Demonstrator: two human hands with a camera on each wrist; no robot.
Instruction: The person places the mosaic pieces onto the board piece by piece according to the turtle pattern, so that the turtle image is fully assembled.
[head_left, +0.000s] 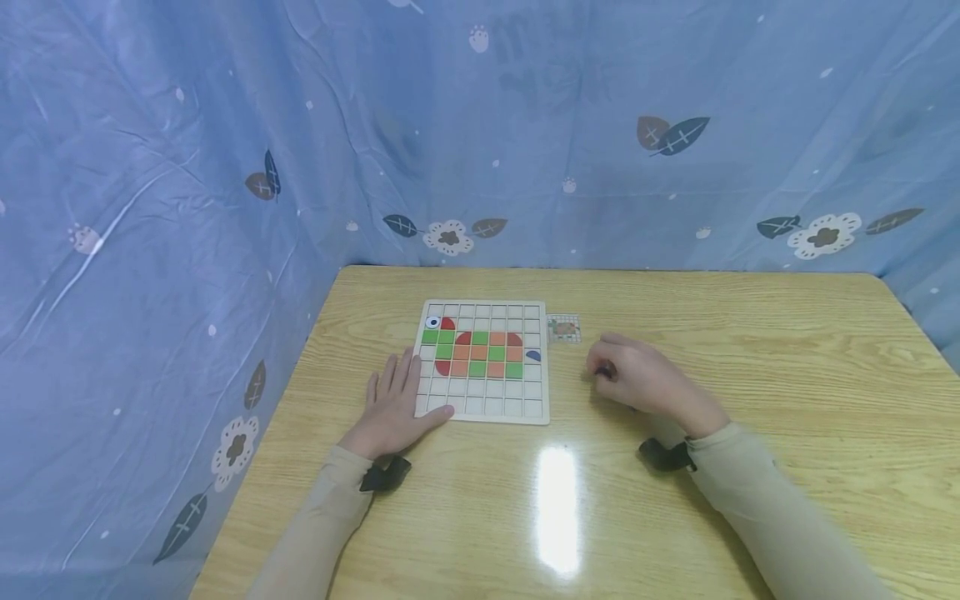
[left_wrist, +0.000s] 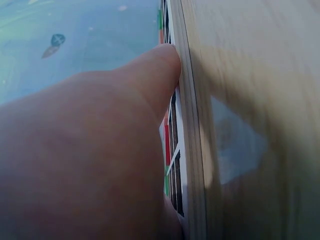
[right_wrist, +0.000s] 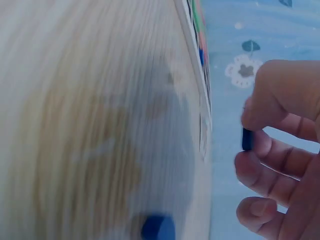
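A white grid board (head_left: 480, 407) lies on the table, with green, orange and red tiles set in its middle cells. An eye tile (head_left: 432, 322) sits near its upper left, and a blue half-round tile (head_left: 533, 356) lies at its right side. My left hand (head_left: 390, 414) rests against the board's left edge, fingers straight, the thumb at the front corner. Right of the board, above the table, my right hand (head_left: 643, 377) pinches a small dark blue tile (right_wrist: 247, 139) between thumb and fingers. Below that hand, another blue tile (right_wrist: 159, 228) lies on the table.
A small picture card (head_left: 564, 328) with a grid pattern lies beside the board's right edge. Blue patterned cloth (head_left: 570, 167) hangs behind and to the left of the wooden table (head_left: 750, 350). Bright light reflects off the table in front of the board.
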